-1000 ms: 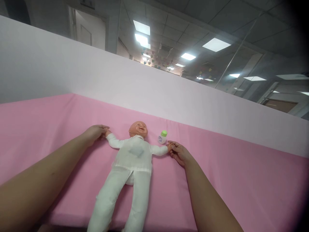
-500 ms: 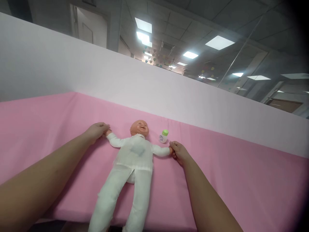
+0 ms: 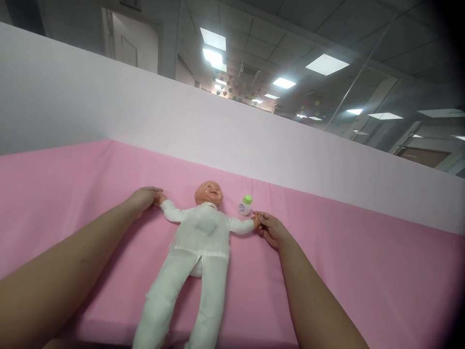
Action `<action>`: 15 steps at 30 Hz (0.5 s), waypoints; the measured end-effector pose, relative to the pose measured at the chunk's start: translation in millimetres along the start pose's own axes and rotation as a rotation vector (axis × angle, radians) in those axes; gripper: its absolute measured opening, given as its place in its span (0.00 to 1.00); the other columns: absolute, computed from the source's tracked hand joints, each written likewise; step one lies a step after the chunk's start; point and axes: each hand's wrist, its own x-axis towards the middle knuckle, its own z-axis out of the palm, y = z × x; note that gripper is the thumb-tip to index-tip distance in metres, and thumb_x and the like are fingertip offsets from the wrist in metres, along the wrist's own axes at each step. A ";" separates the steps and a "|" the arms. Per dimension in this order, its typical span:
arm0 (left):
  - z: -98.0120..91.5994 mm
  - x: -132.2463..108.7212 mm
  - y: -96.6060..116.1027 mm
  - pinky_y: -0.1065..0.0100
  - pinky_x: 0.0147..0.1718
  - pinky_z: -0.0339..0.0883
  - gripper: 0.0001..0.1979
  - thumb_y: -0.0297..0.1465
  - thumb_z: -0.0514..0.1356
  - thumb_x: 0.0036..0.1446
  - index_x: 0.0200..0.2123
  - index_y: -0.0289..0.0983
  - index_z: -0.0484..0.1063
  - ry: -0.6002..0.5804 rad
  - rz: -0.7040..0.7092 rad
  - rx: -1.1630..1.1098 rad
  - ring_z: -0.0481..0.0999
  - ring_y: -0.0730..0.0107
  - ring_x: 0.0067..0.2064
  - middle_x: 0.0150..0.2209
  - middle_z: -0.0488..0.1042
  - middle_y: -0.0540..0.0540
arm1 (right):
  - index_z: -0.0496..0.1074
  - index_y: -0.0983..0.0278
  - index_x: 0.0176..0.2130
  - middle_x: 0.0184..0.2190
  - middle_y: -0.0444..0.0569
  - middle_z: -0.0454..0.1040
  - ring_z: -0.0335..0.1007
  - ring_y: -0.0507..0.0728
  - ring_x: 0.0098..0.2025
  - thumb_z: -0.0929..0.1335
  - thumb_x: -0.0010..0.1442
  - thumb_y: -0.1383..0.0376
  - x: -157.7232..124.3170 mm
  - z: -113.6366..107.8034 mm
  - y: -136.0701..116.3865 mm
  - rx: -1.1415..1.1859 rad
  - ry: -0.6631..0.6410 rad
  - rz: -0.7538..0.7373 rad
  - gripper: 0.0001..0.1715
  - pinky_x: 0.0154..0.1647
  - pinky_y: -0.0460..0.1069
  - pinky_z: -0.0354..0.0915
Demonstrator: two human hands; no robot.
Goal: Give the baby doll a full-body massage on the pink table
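Observation:
A baby doll (image 3: 203, 232) with a hard orange-pink head and a white cloth body lies on its back on a pink padded surface (image 3: 327, 271). Its arms are spread out to both sides. At the left, my left hand (image 3: 146, 199) is closed around one of the doll's small hands. My right hand (image 3: 271, 230) pinches the doll's other hand between thumb and fingers. Just above that arm, a small bottle (image 3: 245, 205) with a green cap and a printed label rests on the pink surface. The doll's feet are cut off by the bottom of the view.
A white wall (image 3: 232, 131) runs along the back of the pink surface, with a glass pane above it. Beyond are lit ceiling panels (image 3: 327, 64) and a white door (image 3: 134, 43). The pink surface's front edge shows at the lower left.
The fingers of both my hands have straightened a little on the doll's hands. The doll and the bottle lie as before; the view has shifted slightly.

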 end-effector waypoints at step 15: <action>-3.1 3.5 -5.5 0.72 0.16 0.57 0.16 0.38 0.73 0.39 0.30 0.37 0.76 -0.006 0.052 0.044 0.66 0.75 0.19 0.28 0.80 0.46 | 0.65 0.61 0.31 0.19 0.36 0.63 0.50 0.46 0.18 0.80 0.49 0.54 -4.2 7.2 -1.2 -0.084 -0.041 -0.008 0.25 0.19 0.44 0.44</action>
